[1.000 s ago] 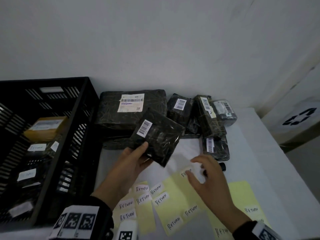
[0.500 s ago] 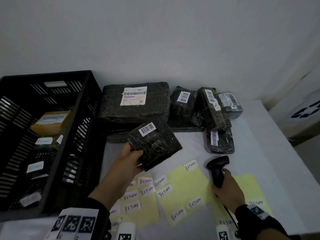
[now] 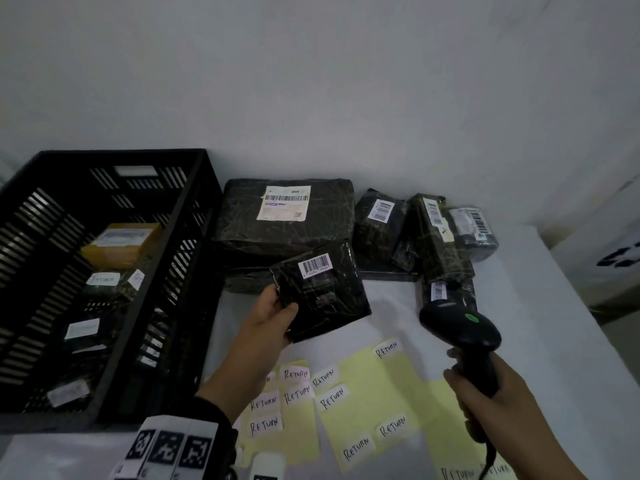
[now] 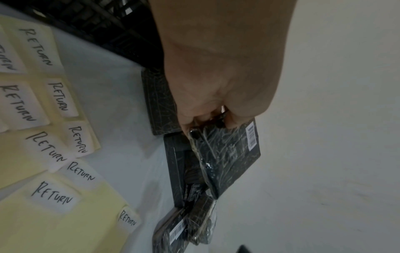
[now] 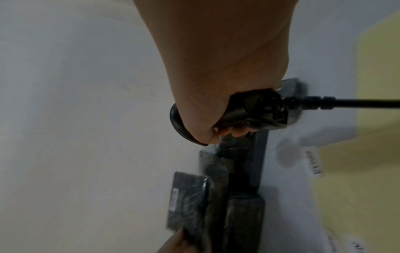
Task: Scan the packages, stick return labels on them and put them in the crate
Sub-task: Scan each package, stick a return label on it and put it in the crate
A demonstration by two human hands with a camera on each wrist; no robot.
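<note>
Plain pale wall behind; white desk (image 3: 540, 306) carried everything.

Left hand (image 3: 266, 327): fingers (image 4: 230, 124) curled round the near-left corner of a small package (image 3: 325, 292), thumb on top, holding it clear of the desk and tilted face-up toward the camera. Right hand (image 3: 502, 407): fingers (image 5: 236, 131) wrapped round the grip of the black scanner (image 3: 460, 327), cable (image 5: 357, 102) trailing from its butt. The scanner head sat to the right of the held package, apart from it, and seemed aimed past it.

Step in hand, as judged: scanning. To do it well, swing the scanner head left until it faces the white barcode sticker (image 3: 316, 265) at the package's upper edge, keep the package steady, and flatten the glossy wrap so glare does not break the read. The left thumb was clear of the barcode; it should stay so.

The package looked flat, roughly square, wrapped in shiny black film with thin pale lines, creased at the edges. No return sticker was visible on it.

Outward: handwritten RETURN labels (image 3: 296, 374) on yellow backing sheets (image 3: 367, 410) lay just below both hands. More wrapped packages (image 3: 287, 216) were stacked against the wall. The black slatted crate (image 3: 204, 237) stood at left, several labelled parcels inside.
</note>
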